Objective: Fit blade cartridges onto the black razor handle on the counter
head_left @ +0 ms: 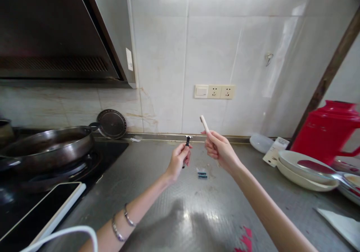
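My left hand (180, 159) is closed around the black handle of a small razor (188, 141), its silver T-shaped head pointing up. My right hand (221, 149) grips a white toothbrush (204, 123), which tilts up and to the left with its head free above my fingers. The two things are apart, both held above the grey metal counter (157, 214). Between and below the hands, a small clear packet with dark blue-green strips (202, 174) lies on the counter. The lower ends of both handles are mostly hidden by my fingers.
At left, a steel pan (50, 147) stands on the black stove beside a phone (45, 214) with a white cable, under a range hood (56, 27). At right are stacked plates (306, 184) and a red thermos jug (323, 132). Sockets (214, 92) sit on the tiled wall.
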Action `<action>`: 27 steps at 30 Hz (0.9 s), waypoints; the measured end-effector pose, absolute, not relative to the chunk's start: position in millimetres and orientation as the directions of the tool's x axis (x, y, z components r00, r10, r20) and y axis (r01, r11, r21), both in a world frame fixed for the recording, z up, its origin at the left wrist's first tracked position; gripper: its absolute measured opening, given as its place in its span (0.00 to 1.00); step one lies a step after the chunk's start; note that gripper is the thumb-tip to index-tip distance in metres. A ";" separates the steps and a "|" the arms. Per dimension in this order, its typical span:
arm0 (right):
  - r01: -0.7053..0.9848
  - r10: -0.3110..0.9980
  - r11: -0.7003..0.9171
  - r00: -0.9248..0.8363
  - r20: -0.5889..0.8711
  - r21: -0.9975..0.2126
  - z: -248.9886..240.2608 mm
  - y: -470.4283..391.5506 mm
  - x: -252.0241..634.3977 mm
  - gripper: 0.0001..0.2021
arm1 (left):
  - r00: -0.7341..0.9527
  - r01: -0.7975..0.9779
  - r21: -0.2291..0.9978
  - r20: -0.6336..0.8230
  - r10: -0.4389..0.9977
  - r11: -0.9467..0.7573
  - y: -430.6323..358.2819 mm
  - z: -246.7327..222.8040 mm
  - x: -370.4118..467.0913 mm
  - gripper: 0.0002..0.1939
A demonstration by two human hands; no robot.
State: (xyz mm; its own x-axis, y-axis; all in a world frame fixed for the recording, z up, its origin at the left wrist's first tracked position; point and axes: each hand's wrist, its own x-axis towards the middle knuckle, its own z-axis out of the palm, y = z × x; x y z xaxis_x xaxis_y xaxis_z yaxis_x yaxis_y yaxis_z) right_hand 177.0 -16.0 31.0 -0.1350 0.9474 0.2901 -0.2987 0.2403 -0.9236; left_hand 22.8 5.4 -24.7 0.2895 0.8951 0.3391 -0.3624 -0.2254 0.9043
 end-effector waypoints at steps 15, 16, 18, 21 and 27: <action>-0.353 0.965 0.143 -0.158 0.210 -0.925 -3.2 -51.2 128.6 0.19 | 0.277 -0.240 0.857 0.511 0.814 -0.457 15.9 -40.3 23.4 0.13; -0.352 0.964 0.148 -0.156 0.214 -0.924 -2.5 -49.9 128.3 0.19 | 0.277 -0.229 0.859 0.509 0.815 -0.459 14.7 -39.8 24.0 0.14; -0.357 0.963 0.155 -0.154 0.222 -0.921 -2.5 -48.4 127.8 0.19 | 0.276 -0.209 0.865 0.500 0.821 -0.457 12.3 -38.5 25.4 0.14; -0.383 0.962 0.164 -0.143 0.233 -0.909 -6.4 -50.1 124.9 0.19 | 0.281 -0.190 0.879 0.476 0.834 -0.438 9.1 -35.9 27.0 0.15; -0.415 0.968 0.164 -0.107 0.227 -0.895 -20.8 -56.8 113.6 0.20 | 0.256 -0.199 0.871 0.489 0.834 -0.450 6.3 -32.3 26.6 0.14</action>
State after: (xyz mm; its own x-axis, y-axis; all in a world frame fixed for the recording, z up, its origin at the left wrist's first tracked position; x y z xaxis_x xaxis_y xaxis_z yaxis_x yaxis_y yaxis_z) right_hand 113.6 -56.8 -20.8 -0.1074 0.9680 0.2270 -0.4152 0.1638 -0.8949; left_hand 26.6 6.3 -32.3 0.2562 0.8335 0.4895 -0.1985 -0.4502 0.8706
